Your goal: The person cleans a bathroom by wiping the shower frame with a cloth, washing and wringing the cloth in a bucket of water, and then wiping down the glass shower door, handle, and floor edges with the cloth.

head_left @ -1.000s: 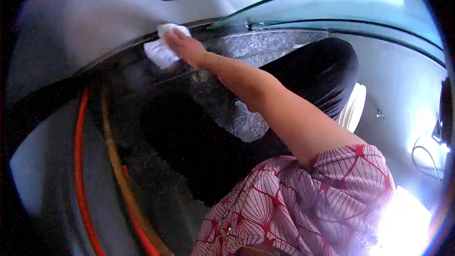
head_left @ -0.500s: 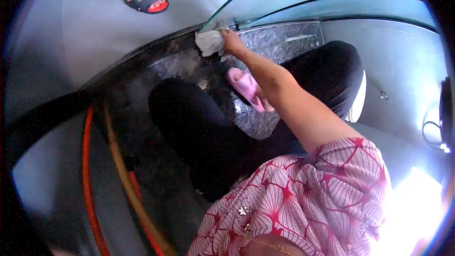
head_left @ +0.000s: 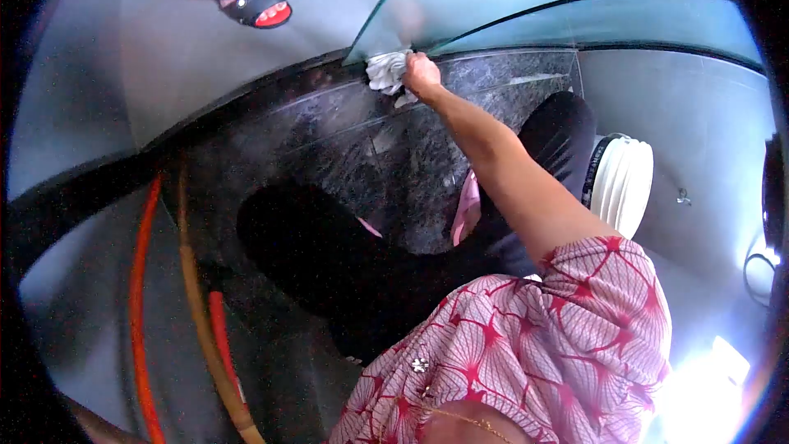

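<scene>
My right hand [head_left: 422, 74] is closed on a bunched, pale grey-white cloth [head_left: 386, 72]. It presses the cloth low down, where the edge of a clear glass panel [head_left: 472, 8] meets the dark strip along the floor. Part of the cloth hangs toward the dark, marbled floor tiles [head_left: 362, 144]. My right arm reaches forward past my bent knee. My left hand is out of the picture.
A white bucket [head_left: 629, 187] stands right of my knee. Pink slippers [head_left: 467, 207] are on my feet. Beyond the dark strip is another person's sandalled foot [head_left: 267, 10]. Orange [head_left: 140, 304] and tan poles [head_left: 201, 304] lean at the left.
The hand and cloth have shifted slightly right along the glass foot. My feet have drawn back under my knees, and more of the bucket shows. The other person's foot stays nearly in place.
</scene>
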{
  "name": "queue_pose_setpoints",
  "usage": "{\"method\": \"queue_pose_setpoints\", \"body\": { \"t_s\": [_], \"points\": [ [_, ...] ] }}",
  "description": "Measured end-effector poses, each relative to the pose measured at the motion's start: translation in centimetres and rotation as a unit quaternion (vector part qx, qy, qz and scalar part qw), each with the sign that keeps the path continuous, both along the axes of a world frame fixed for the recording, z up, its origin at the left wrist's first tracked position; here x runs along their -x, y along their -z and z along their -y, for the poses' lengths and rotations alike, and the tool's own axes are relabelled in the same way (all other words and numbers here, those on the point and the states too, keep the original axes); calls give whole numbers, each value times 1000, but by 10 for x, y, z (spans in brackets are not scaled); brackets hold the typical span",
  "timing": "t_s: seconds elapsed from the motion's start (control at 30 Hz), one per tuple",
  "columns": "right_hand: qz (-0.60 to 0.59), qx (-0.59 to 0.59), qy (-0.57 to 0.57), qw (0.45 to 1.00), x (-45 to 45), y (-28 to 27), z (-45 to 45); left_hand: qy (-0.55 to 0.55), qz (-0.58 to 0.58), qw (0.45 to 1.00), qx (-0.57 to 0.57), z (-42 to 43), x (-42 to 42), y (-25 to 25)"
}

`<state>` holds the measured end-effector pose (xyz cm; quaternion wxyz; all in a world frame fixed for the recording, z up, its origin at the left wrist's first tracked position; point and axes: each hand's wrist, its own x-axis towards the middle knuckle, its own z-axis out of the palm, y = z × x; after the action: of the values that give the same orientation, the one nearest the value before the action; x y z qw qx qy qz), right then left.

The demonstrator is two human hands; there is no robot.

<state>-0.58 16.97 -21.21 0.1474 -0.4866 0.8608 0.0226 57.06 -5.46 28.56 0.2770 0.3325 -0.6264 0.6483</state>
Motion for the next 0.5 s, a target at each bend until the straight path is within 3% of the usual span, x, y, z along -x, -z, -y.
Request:
{"method": "queue_pose_setpoints", "body": {
  "t_s": [0.13, 0.2, 0.23, 0.27, 0.3, 0.33, 0.37, 0.4, 0.43, 0.5],
  "points": [
    [-7, -37, 2, 999, -6, -4, 24, 10, 6, 999, -36, 24, 19, -13],
    [41, -45, 9, 998, -11, -6, 28, 43, -45, 983, -173, 3, 22, 0],
    [30, -40, 1, 999, -11, 0, 29, 118, -101, 956, -249, -9, 48, 16],
    [29, -58, -6, 998, -17, -17, 31, 191, -155, 914, -322, -24, 99, 39],
    [13, -44, -1, 999, -17, -12, 34, 315, -318, 751, -486, -67, 201, 70],
    [-2, -31, 4, 1000, -21, -5, 36, 104, -282, 788, -538, -49, 144, 119],
    [5, -26, 3, 1000, -29, -5, 39, 260, -228, 749, -565, -58, 210, 146],
    [54, -17, 18, 998, -33, -7, 39, 266, -237, 716, -600, -89, 281, 155],
    [100, -8, 33, 994, -41, -10, 39, 372, -305, 576, -661, -94, 315, 176],
    [102, 62, -4, 993, -76, 18, 49, 438, -371, 424, -701, -101, 362, 201]
  ]
}}
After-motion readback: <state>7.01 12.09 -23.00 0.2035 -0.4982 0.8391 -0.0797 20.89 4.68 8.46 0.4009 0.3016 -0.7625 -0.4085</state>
